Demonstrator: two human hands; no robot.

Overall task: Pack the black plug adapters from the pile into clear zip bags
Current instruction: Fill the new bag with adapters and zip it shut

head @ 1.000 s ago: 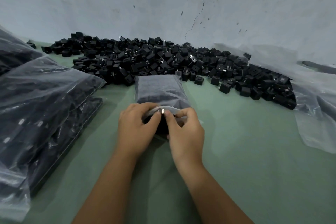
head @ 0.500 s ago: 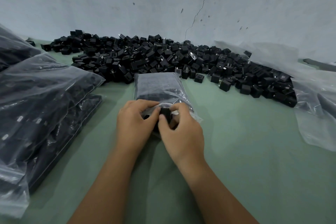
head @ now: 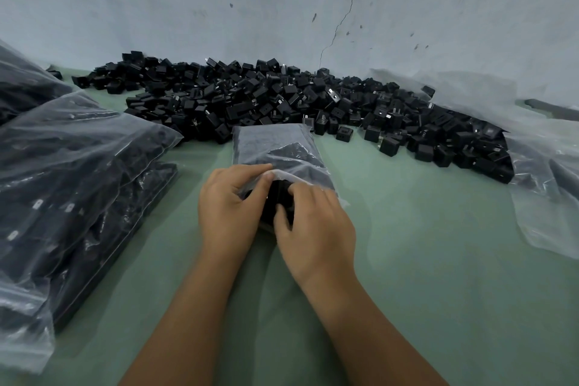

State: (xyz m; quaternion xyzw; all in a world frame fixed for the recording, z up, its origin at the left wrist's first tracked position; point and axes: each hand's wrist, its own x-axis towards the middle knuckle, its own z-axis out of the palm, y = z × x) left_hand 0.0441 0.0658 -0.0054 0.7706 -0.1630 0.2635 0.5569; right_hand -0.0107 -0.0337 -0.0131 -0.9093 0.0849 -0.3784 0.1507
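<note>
A small clear zip bag [head: 275,147] lies on the green table in front of me, its mouth toward me. My left hand [head: 230,211] pinches the bag's upper lip and holds the mouth open. My right hand [head: 313,226] grips a black plug adapter [head: 277,200] at the bag's mouth, partly inside it. A long pile of loose black plug adapters [head: 282,103] stretches along the wall behind the bag.
Big clear bags stuffed with packed adapters [head: 72,185] are stacked on the left. A crumpled large clear plastic sheet [head: 545,185] lies on the right, under the pile's end. A grey wall [head: 282,3] closes the back. Green tabletop [head: 438,276] spreads to the right of my arms.
The adapter, first at the bag's lip with its prongs showing, has gone further into the mouth. My right hand has moved forward over it.
</note>
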